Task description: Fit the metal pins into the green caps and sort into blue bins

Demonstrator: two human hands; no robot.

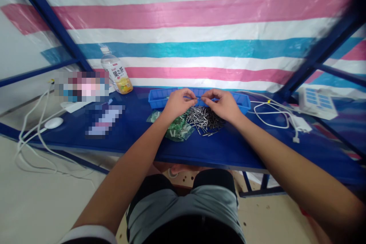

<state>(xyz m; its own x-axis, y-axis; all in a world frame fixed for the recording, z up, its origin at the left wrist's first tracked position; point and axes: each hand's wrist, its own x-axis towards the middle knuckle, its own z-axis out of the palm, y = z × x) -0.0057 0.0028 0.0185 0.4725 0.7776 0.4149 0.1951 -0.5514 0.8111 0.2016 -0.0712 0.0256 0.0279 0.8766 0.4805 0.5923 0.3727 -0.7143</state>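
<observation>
My left hand (182, 103) and my right hand (221, 103) are raised close together over the front of a blue plastic tray (158, 99). Thumb and fingers are pinched on both hands, tip facing tip. Whatever small thing sits between the fingertips is too small to name. Below them on the blue table lies a heap of thin metal pins (204, 120). A clear green-tinted plastic bag (180, 127) with small pale pieces in it is under my left forearm, touching the heap's left side. My hands hide part of the tray.
At the back left stands a drink bottle (118, 72), near blurred items. A white computer mouse (53, 122) and cables are at the left end. White cords, a charger (300, 123) and a white power strip (317, 103) lie right. Blue metal posts frame the table (225, 150).
</observation>
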